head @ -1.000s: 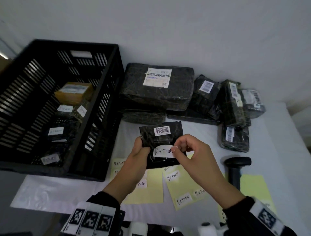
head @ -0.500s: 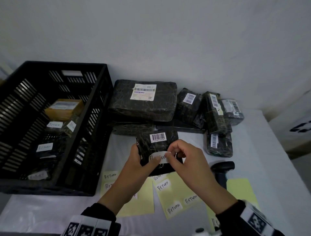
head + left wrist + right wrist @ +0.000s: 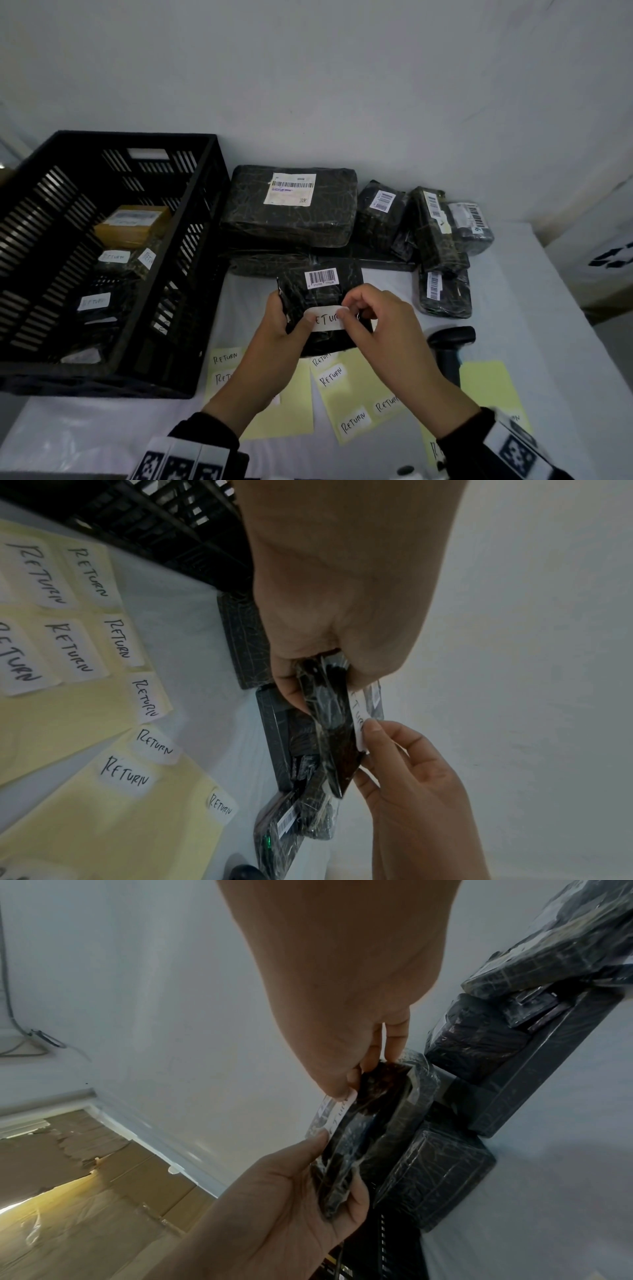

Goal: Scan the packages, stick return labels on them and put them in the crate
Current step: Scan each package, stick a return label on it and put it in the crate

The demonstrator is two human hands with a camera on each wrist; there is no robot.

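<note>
Above the worktop [image 3: 513, 325], the left hand [image 3: 284, 329] grips one small black package [image 3: 322, 301] while the right hand [image 3: 373, 318] pinches a return label [image 3: 327, 318] against its face. Pressed unevenly, the label may crease or cover the barcode. Seven or so packages wait behind; about five lie in the one crate [image 3: 191, 274].

A white table [image 3: 534, 308] stands against a pale grey wall [image 3: 308, 68]. Past the table's right edge sits a white box with dark markings [image 3: 606, 260] (too blurred to read). The right wrist view shows flattened brown cardboard [image 3: 85, 1191] on the floor and a thin cable [image 3: 6, 974] hanging down the wall.
</note>
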